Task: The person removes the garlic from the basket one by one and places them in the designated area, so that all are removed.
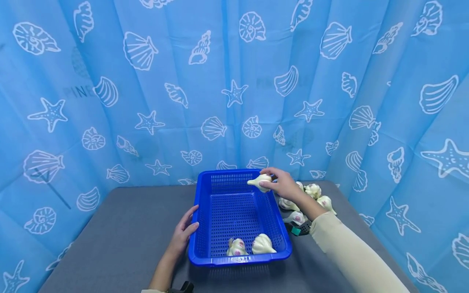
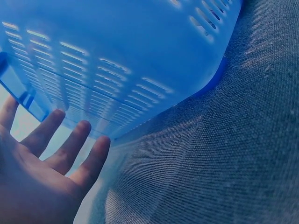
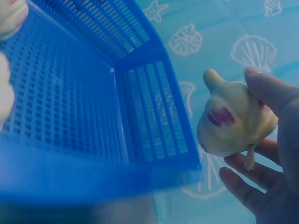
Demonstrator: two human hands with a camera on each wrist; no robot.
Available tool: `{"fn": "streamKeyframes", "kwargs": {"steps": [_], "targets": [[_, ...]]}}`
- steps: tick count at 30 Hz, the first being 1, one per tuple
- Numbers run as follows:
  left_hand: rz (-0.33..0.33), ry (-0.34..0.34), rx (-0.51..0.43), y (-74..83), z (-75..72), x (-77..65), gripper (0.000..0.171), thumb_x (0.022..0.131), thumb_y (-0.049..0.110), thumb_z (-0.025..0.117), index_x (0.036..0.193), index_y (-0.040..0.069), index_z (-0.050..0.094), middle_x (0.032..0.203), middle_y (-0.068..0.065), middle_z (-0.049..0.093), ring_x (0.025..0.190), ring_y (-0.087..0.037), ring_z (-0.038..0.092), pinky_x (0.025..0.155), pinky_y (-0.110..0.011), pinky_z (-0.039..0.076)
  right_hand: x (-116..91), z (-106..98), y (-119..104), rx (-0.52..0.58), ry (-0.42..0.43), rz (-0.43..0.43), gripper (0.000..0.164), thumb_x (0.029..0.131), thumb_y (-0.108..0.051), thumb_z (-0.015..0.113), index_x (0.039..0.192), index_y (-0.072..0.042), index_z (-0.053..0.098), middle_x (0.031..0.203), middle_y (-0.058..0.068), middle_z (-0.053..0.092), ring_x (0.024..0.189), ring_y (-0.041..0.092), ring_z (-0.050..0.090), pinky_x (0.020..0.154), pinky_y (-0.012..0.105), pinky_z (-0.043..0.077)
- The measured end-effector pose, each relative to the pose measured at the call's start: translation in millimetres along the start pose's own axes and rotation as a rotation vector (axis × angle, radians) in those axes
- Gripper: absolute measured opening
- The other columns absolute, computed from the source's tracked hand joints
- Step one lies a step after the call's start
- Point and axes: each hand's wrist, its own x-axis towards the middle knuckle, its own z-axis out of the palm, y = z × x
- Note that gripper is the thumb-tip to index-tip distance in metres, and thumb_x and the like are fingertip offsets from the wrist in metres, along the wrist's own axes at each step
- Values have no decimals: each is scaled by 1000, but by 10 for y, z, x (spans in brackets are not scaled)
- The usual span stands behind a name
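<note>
A garlic bulb (image 3: 236, 116) with purple patches is pinched between the thumb and fingers of my right hand (image 1: 281, 184). In the head view it hangs over the right rim of a blue plastic basket (image 1: 239, 260), its stem pointing left. My left hand (image 1: 180, 235) rests against the basket's left side, thumb at the rim. In the left wrist view its spread fingers (image 2: 77, 144) lie along the slotted outer wall. Inside, at the near end, lie two more bulbs, one garlic bulb (image 1: 237, 247) left of the other bulb (image 1: 263, 244).
Several garlic bulbs (image 1: 325, 203) lie on the grey tabletop (image 1: 139, 228) right of the basket, partly behind my right arm. A dark strap-like thing with a green patch (image 1: 296, 230) shows at my right wrist. A blue shell-print curtain (image 1: 234, 134) stands behind the table.
</note>
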Motion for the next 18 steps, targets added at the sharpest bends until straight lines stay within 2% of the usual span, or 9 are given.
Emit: {"fn": "streamKeyframes", "kwargs": {"steps": [9, 18], "targets": [[-23, 9, 18, -15, -3, 18, 53, 99, 21, 52, 150, 21, 37, 150, -19, 36, 130, -43, 40, 97, -61, 40, -221, -281, 237, -55, 124, 67, 42, 90, -31, 70, 126, -10, 61, 119, 17, 59, 99, 31, 60, 68, 38, 51], [-26, 10, 34, -16, 3, 14, 54, 99, 23, 51, 151, 20, 36, 151, -20, 35, 131, -44, 40, 97, -62, 39, -494, -400, 500, -90, 234, 95, 42, 89, -29, 72, 123, -6, 62, 112, 16, 62, 97, 33, 60, 69, 37, 49]]}}
